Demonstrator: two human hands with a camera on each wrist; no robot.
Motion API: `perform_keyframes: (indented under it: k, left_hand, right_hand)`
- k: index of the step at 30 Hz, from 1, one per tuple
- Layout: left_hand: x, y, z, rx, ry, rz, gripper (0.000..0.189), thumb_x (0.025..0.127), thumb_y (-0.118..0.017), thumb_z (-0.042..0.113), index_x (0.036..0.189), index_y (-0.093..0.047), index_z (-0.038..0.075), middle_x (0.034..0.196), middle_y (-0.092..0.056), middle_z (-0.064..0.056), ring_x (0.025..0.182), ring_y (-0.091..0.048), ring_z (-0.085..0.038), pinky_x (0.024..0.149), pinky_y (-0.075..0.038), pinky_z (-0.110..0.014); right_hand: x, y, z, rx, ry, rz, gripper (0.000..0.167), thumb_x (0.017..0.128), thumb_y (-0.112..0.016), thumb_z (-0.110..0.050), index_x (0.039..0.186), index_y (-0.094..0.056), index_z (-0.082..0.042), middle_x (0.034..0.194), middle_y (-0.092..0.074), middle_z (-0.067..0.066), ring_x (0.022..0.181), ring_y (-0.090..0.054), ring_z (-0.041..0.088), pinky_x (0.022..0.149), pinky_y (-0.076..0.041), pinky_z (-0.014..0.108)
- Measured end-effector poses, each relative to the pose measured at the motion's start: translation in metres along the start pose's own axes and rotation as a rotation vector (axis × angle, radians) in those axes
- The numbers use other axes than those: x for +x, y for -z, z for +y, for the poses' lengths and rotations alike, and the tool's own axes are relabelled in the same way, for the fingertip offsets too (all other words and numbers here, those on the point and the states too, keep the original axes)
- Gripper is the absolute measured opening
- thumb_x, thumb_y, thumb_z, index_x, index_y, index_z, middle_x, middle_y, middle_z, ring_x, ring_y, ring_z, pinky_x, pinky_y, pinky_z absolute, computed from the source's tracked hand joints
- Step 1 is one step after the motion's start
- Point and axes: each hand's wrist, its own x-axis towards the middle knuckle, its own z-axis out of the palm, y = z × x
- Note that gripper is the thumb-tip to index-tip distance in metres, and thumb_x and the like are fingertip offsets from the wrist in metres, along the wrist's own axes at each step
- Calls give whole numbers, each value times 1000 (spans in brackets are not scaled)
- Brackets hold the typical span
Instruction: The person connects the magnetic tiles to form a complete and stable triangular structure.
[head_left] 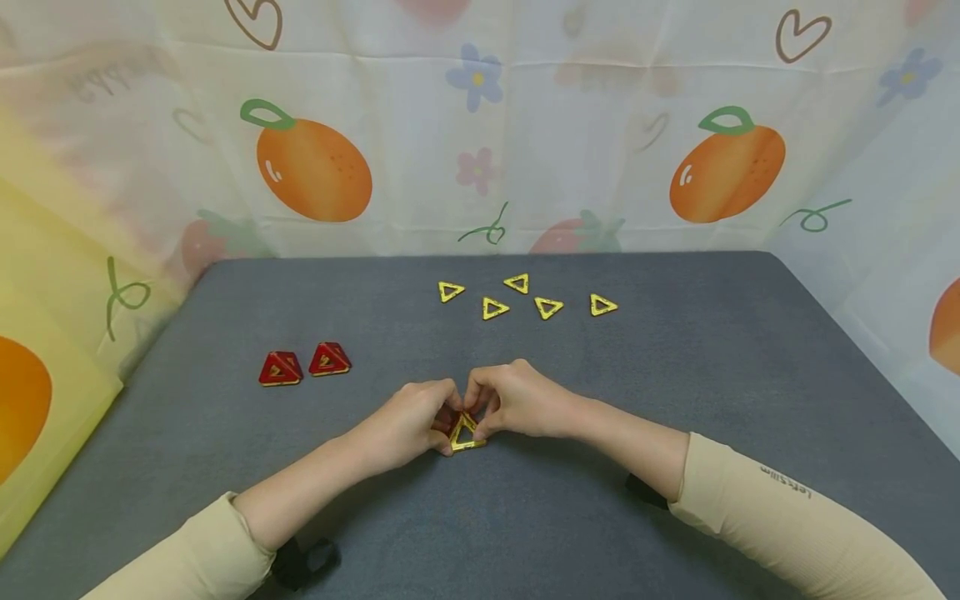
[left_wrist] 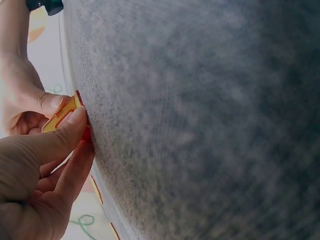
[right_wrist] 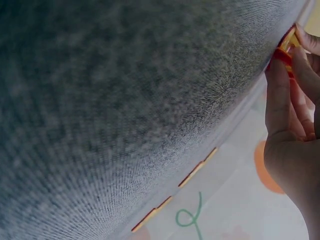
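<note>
Near the middle of the table, in the head view, my left hand (head_left: 408,423) and right hand (head_left: 528,402) meet over small triangular tiles standing together. The front tile (head_left: 468,446) is a yellow triangular frame with an open centre, tilted up from the table. Red surfaces show behind it, partly hidden by the fingers. My left thumb presses the yellow face in the left wrist view, its fingers behind the red part (left_wrist: 87,133). From the other side, my right thumb and fingers pinch the tiles, with a red edge (right_wrist: 283,56) showing in the right wrist view.
Two red pyramids (head_left: 281,368) with yellow edges stand at the left of the grey table (head_left: 675,350). Several yellow triangular tiles (head_left: 549,307) lie flat toward the back. A patterned cloth (head_left: 420,150) hangs behind the table and along its sides.
</note>
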Motion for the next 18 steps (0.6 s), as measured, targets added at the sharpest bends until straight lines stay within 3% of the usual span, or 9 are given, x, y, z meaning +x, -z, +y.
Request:
perform_keyframes:
  k: [8, 18]
  left_hand:
    - [0, 0, -1, 13, -31, 10, 38, 70, -87, 8, 97, -60, 6, 91, -67, -4, 79, -64, -11, 64, -50, -15]
    - [0, -3, -3, -90, -1, 1, 39, 70, -86, 2, 97, -60, 7, 96, -66, -6, 90, -69, -15, 70, -54, -14]
  right_hand:
    - [0, 0, 0, 5, 6, -1, 29, 76, -84, -16, 97, -65, -12, 88, -76, 0, 70, -71, 3, 63, -54, 17]
    - [0, -1, 2, -2, -2, 1, 30, 75, -85, -18, 97, -65, -13, 90, -75, -1, 70, -70, 2, 63, -53, 18]
